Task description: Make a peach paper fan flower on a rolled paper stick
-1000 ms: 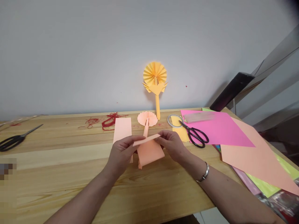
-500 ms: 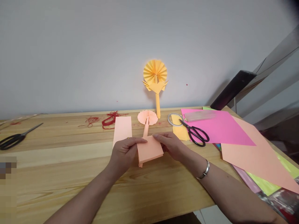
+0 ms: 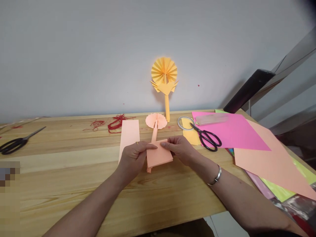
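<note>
A folded peach paper [image 3: 160, 155] is held between both hands over the table's middle. My left hand [image 3: 134, 157] pinches its upper left edge, thumb on top. At its upper right edge my right hand [image 3: 179, 149] grips it, also with the thumb on top. Beneath the folded paper lies a peach paper fan [image 3: 156, 121] with a rolled stem, whose lower end shows below the paper. To the left is a flat peach strip [image 3: 130, 131], partly behind my left hand. A yellow paper fan [image 3: 164, 70] on a rolled stem leans upright against the wall.
Black scissors [image 3: 208, 138] lie by a tape roll [image 3: 185, 123] and yellow paper [image 3: 190, 137]. Rightward are pink [image 3: 237, 131] and peach sheets [image 3: 266, 161]. Other scissors [image 3: 14, 144] rest far left; red string [image 3: 117, 123] lies behind the strip. A black object [image 3: 249, 90] leans at back right.
The folded paper's lower edges now sit closer together in my hands. The whole view has shifted slightly, with the table and the things on it appearing a little higher.
</note>
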A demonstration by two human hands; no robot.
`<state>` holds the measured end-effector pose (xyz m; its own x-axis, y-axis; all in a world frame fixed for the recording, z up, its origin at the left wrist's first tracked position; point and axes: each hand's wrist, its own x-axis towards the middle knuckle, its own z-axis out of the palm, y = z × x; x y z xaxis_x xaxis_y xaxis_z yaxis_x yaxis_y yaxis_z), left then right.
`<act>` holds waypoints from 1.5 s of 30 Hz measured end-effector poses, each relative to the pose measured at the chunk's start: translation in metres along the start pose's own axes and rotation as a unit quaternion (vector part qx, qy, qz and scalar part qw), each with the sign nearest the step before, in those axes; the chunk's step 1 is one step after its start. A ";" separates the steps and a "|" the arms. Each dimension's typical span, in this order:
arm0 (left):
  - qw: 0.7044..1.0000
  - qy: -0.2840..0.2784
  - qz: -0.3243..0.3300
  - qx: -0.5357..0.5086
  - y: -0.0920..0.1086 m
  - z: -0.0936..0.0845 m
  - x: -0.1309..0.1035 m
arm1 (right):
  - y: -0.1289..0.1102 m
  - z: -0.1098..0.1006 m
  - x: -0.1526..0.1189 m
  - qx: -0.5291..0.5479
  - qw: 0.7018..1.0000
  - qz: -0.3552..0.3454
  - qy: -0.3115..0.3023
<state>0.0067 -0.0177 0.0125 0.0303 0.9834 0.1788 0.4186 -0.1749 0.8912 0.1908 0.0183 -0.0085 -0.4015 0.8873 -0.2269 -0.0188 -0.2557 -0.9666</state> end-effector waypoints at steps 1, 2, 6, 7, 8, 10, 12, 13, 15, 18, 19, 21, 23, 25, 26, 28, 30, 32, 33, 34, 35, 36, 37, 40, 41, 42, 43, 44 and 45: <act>1.000 0.000 0.000 0.000 -0.001 0.000 0.000 | 0.000 0.000 0.000 -0.002 1.000 -0.002 0.003; 1.000 0.001 0.000 0.001 -0.001 0.000 0.000 | 0.001 0.000 0.000 -0.005 1.000 -0.003 0.006; 1.000 0.002 -0.002 0.006 -0.002 0.001 -0.001 | 0.000 0.000 0.000 -0.009 1.000 -0.002 0.008; 1.000 0.004 -0.003 0.007 -0.002 0.001 -0.001 | 0.000 0.000 0.000 -0.008 1.000 -0.003 0.008; 1.000 0.006 -0.005 0.008 -0.001 0.001 -0.002 | 0.000 0.000 0.000 -0.008 1.000 -0.004 0.007; 1.000 0.012 -0.015 0.011 0.000 0.001 -0.002 | -0.001 0.000 0.000 -0.008 1.000 -0.007 0.009; 0.999 0.017 -0.034 0.007 0.001 0.001 -0.001 | -0.001 0.000 -0.001 -0.009 1.000 -0.011 0.011; 0.999 0.016 -0.047 -0.004 0.001 0.001 0.000 | -0.001 0.000 -0.001 -0.010 1.000 -0.013 0.013; 0.996 0.006 -0.080 -0.040 0.003 0.001 0.002 | -0.001 0.000 0.000 -0.011 1.000 -0.014 0.016; 0.988 -0.026 -0.127 -0.077 0.009 0.000 0.004 | -0.001 0.000 0.001 -0.011 1.000 -0.014 0.022; 0.986 -0.042 -0.140 -0.080 0.010 -0.001 0.004 | -0.002 0.001 0.001 -0.011 1.000 -0.014 0.024; 0.981 -0.072 -0.161 -0.082 0.014 -0.001 0.003 | -0.002 0.001 0.001 -0.011 0.999 -0.012 0.029; 0.977 -0.086 -0.176 -0.084 0.016 -0.001 0.003 | -0.003 0.002 0.001 -0.012 0.999 -0.011 0.032; 0.977 -0.077 -0.184 -0.082 0.016 0.000 0.003 | -0.004 0.002 0.001 -0.010 0.999 -0.010 0.031; 0.977 -0.071 -0.186 -0.080 0.016 0.000 0.003 | -0.003 0.002 0.001 -0.009 1.000 -0.010 0.028; 0.977 -0.063 -0.186 -0.079 0.015 0.000 0.004 | -0.003 0.002 0.001 -0.005 1.000 -0.010 0.022; 0.977 -0.065 -0.186 -0.085 0.014 0.001 0.004 | -0.002 0.002 0.001 -0.004 1.000 -0.009 0.020; 0.976 -0.067 -0.186 -0.094 0.014 0.000 0.003 | -0.001 0.001 0.002 -0.007 1.000 -0.009 0.022; 0.975 -0.069 -0.188 -0.100 0.014 0.001 0.003 | 0.000 0.001 0.002 -0.009 1.000 -0.010 0.023; 0.974 -0.071 -0.190 -0.104 0.014 0.001 0.003 | 0.000 0.001 0.002 -0.010 1.000 -0.011 0.023; 0.973 -0.072 -0.191 -0.107 0.014 0.001 0.003 | 0.001 0.001 0.002 -0.010 1.000 -0.012 0.022; 0.973 -0.072 -0.191 -0.110 0.014 0.001 0.003 | 0.001 0.001 0.002 -0.010 1.000 -0.013 0.021; 0.973 -0.071 -0.189 -0.110 0.014 0.001 0.003 | 0.001 0.001 0.002 -0.009 1.000 -0.014 0.020; 0.976 -0.066 -0.180 -0.104 0.014 0.001 0.003 | 0.001 0.001 0.002 -0.011 1.000 -0.017 0.018; 0.975 -0.070 -0.182 -0.106 0.014 0.001 0.003 | 0.001 0.000 0.002 -0.012 1.000 -0.017 0.018; 0.974 -0.076 -0.185 -0.110 0.014 0.001 0.003 | 0.001 0.000 0.002 -0.013 1.000 -0.018 0.017; 0.972 -0.082 -0.188 -0.116 0.013 0.001 0.003 | 0.001 0.000 0.003 -0.013 1.000 -0.018 0.017; 0.970 -0.086 -0.191 -0.123 0.013 0.001 0.003 | 0.001 0.000 0.003 -0.013 1.000 -0.017 0.017; 0.969 -0.088 -0.193 -0.128 0.013 0.001 0.003 | 0.001 0.000 0.003 -0.013 1.000 -0.017 0.017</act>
<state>0.0130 -0.0173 0.0242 0.0804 0.9671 -0.2414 0.1922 0.2226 0.9558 0.1893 0.0203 -0.0100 -0.3695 0.9080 -0.1973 -0.0081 -0.2155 -0.9765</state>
